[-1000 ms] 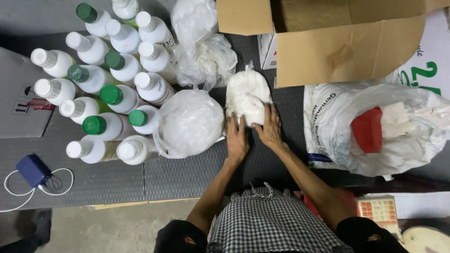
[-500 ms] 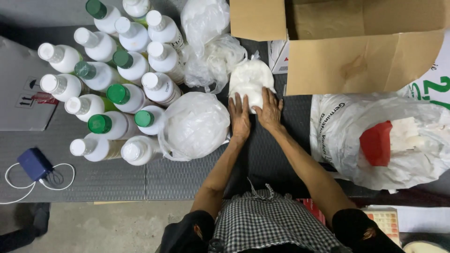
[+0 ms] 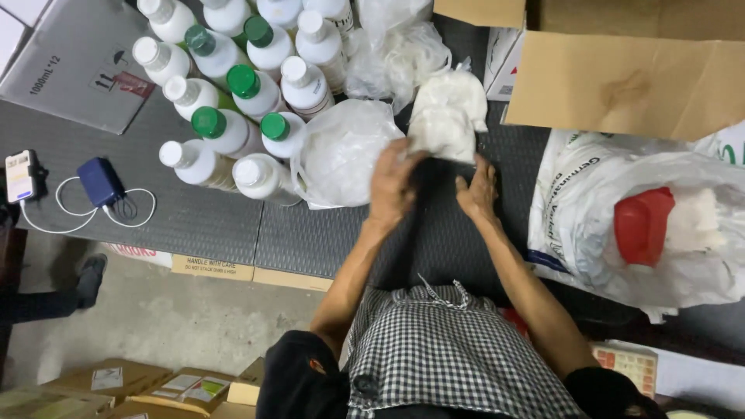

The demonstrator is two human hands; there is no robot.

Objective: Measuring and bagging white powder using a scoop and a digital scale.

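Both hands on the small white packed bag (image 3: pixel 448 115), which sits on the dark ribbed worktop (image 3: pixel 202 209) just in front of me. Half a second back both palms lay flat on its near end; now my left hand (image 3: pixel 394 185) has curled round the bag's near-left corner, fingers gripping the plastic, while my right hand (image 3: pixel 477 190) has slid off to the near-right edge, open, fingertips only just touching or just short of it. My judgement: pressing has given way to grasping, left hand leading. Touching the bag's left side is a larger clear plastic bag (image 3: pixel 341 151), puffed up. Beyond that bag, further left, a cluster of white bottles (image 3: pixel 233 93), some with green caps, some white, standing close together. Behind the small bag, crumpled loose plastic (image 3: pixel 392 50). Right of it, an open cardboard box (image 3: pixel 621 77), and nearer me a big white sack (image 3: pixel 621 217) holding a red container (image 3: pixel 642 225). Far left of the bag, a blue charger with white cable (image 3: pixel 99 182). The puffed bag crowds my left hand's side; the box flap hems in the right.
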